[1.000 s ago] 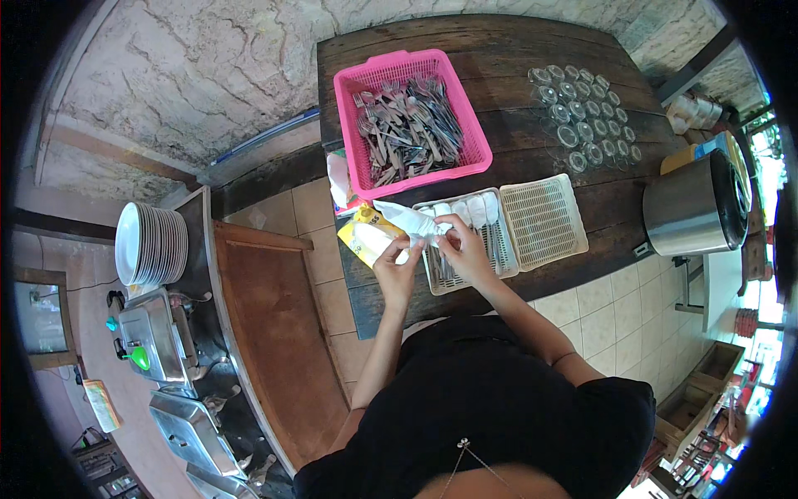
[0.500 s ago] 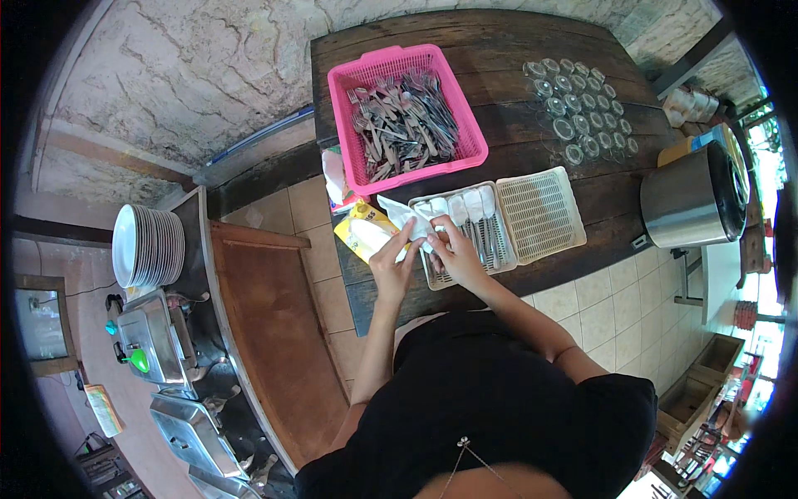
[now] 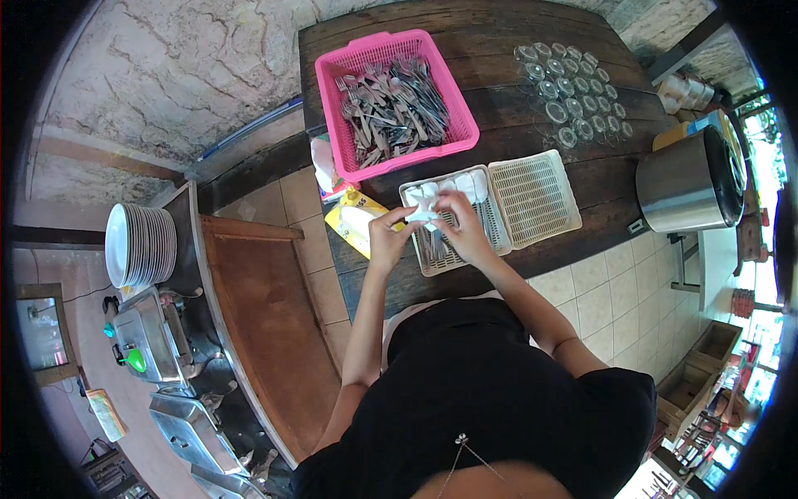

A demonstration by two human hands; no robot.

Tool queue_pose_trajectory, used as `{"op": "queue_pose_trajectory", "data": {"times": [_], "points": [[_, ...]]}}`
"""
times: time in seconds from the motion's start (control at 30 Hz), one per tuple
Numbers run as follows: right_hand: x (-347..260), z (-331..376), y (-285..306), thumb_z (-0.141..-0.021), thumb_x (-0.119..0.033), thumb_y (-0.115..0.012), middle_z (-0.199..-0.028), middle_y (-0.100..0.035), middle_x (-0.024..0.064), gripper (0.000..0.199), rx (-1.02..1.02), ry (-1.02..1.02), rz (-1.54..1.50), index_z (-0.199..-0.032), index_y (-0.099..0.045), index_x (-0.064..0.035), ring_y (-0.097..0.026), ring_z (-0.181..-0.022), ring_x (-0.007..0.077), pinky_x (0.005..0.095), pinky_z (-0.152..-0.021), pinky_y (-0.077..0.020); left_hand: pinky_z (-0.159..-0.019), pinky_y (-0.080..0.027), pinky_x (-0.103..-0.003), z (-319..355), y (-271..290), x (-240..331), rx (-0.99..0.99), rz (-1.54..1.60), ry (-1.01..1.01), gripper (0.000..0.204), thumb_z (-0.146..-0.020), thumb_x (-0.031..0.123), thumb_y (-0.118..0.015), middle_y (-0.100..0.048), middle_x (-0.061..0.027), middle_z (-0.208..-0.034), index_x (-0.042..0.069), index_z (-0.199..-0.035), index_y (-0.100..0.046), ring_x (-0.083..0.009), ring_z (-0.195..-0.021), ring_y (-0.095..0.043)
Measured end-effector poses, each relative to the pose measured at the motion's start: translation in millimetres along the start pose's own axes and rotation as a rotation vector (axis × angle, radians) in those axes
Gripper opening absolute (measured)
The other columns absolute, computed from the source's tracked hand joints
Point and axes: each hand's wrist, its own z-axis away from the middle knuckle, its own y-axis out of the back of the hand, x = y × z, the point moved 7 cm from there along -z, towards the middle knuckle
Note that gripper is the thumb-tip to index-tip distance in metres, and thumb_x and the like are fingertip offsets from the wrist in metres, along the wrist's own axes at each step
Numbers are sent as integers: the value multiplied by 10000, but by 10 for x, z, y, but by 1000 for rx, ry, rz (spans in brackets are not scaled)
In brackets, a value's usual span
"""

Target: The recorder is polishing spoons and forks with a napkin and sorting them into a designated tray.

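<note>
My left hand [image 3: 388, 237] and my right hand [image 3: 462, 229] are both closed, pinching a white paper napkin [image 3: 425, 205] from its two sides. Whether cutlery is inside the napkin cannot be made out. Below my hands lies a cream plastic basket [image 3: 499, 237] with several napkin-wrapped cutlery sets [image 3: 470, 185], metal handles sticking out of the white paper. Joined to it or set close on its right is a second cream basket [image 3: 536, 200] with a slatted bottom. Near my left hand rests a yellow pack [image 3: 349, 220] with white paper showing at its opening.
Farther back stands a pink basket [image 3: 465, 140] heaped with loose forks, spoons and knives [image 3: 395, 112]. Rows of clear glasses [image 3: 573, 106] and a steel drink container [image 3: 686, 183] occupy the table's right. Stacked white plates [image 3: 141, 245] and steel chafing dishes [image 3: 150, 337] line the left counter.
The napkin's loose flap, which stuck out to the upper left, is now gathered into a compact shape. My hands have spread slightly apart. The whole view has shifted a little.
</note>
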Motion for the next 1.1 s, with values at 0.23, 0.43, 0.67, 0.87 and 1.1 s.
{"op": "queue_pose_trajectory", "data": {"times": [0.23,0.43,0.67,0.87,1.1], "points": [[-30,-336,358,-727,35,-544,-941,-579,70,344,61,-140,-137,-1058,-512,-52,-563,-840,151,281,-686,-475,-509,-411,-208,-555,-235,295,-6,-48,-79,229,-620,28,-663,-612,-56,-698,36,-847,-635,-66,-529,-489],[416,-470,547,-710,-27,-594,-836,-607,98,237,160,-191,-108,-942,-560,5,-583,-700,133,240,-635,-456,-489,-402,-187,-770,-446,147,81,150,-180,202,-625,79,-699,-596,-23,-648,27,-810,-638,-59,-523,-496],[961,-186,306,-736,-34,-572,-769,-568,46,228,140,-429,-280,-962,-555,-12,-563,-685,103,205,-516,-461,-525,-396,-169,-619,-711,-673,13,102,122,171,-698,134,-660,-570,-3,-630,-16,-729,-584,-36,-574,-499],[1408,80,144,-738,-38,-569,-804,-570,51,218,191,-617,-385,-951,-540,-2,-566,-703,110,225,-518,-494,-604,-449,-201,-427,-827,-917,53,34,277,232,-701,157,-656,-605,-70,-702,-28,-831,-600,-91,-636,-563],[1654,205,69,-744,-44,-555,-849,-562,66,244,215,-712,-354,-983,-526,-5,-562,-770,138,281,-597,-510,-602,-471,-239,-417,-876,-966,107,-142,260,231,-683,165,-656,-622,-99,-705,-1,-837,-611,-136,-639,-600]]}}
